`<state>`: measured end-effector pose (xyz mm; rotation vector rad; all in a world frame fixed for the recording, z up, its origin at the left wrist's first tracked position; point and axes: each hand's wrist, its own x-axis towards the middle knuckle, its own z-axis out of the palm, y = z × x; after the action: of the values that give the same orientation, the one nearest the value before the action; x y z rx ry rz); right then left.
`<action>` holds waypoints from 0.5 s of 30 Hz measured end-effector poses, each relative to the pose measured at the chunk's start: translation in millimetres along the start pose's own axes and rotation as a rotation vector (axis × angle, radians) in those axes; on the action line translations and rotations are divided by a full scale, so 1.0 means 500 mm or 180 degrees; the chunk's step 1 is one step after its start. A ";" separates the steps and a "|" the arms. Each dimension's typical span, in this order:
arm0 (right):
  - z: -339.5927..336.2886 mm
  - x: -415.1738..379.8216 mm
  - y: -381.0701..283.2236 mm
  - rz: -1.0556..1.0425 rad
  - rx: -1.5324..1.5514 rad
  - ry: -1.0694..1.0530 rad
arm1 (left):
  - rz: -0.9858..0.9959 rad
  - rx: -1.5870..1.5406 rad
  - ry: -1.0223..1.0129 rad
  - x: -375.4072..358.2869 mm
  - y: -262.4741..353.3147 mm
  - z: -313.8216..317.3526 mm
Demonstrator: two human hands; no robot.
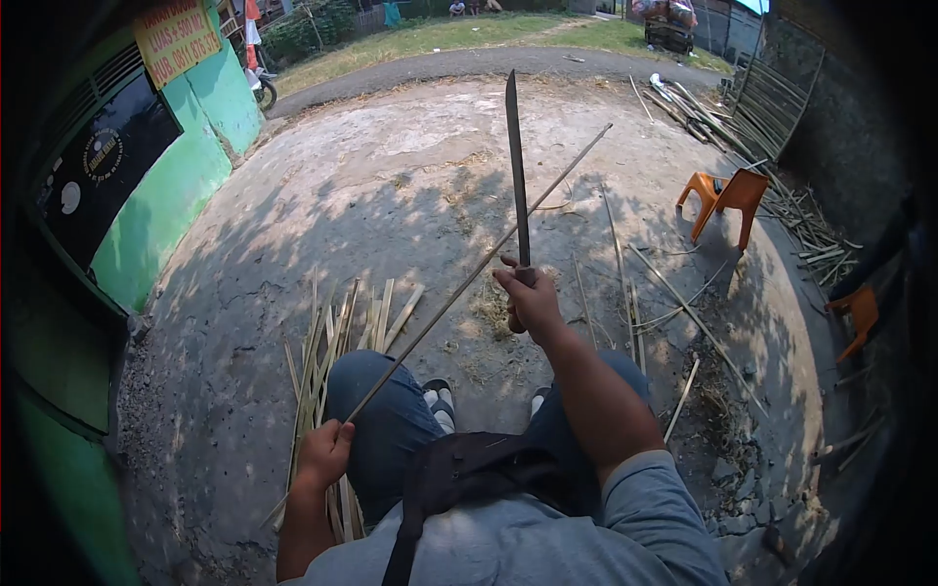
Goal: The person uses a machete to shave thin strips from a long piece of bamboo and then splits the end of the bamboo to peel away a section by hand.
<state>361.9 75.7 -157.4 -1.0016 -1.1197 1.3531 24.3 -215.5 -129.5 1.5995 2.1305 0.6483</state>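
My right hand [531, 301] is closed round the handle of a machete [517, 161], its long dark blade pointing up and away from me. A long thin bamboo stick [451, 296] slants from lower left to upper right, crossing the blade low down, just above the handle. My left hand [326, 453] grips the stick's near end beside my left knee. Split bamboo strips [315, 386] lie in a bundle on the ground by my left leg, partly hidden behind the knee and the left hand.
Loose bamboo strips [699, 327] lie on the concrete to the right. Beyond them stands a small orange plastic chair [725, 202], with another orange chair [857, 318] at the right edge. More bamboo poles [689, 109] are piled by the far right wall. A green wall [200, 161] runs along the left.
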 end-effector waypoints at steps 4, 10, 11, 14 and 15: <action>0.030 -0.010 -0.007 -0.0225 0.0199 0.0089 | 0.0072 0.0199 0.0035 -0.018 0.027 -0.008; 0.034 -0.025 -0.024 -0.0299 0.0271 0.0350 | 0.0175 0.0314 0.0164 -0.039 0.064 -0.012; 0.034 -0.029 -0.029 -0.0294 0.0275 0.0410 | 0.0139 0.0329 0.0143 -0.039 0.071 -0.011; 0.034 -0.033 -0.047 -0.0236 0.0325 0.0623 | 0.0210 0.0201 0.0052 -0.038 0.090 -0.004; 0.031 -0.030 -0.046 -0.0327 0.0359 0.0615 | 0.0220 0.0198 0.0028 -0.038 0.095 -0.001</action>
<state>352.9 59.6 -132.2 -0.9577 -0.9274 1.1969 66.2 -222.7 -100.7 1.7130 2.1292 0.6172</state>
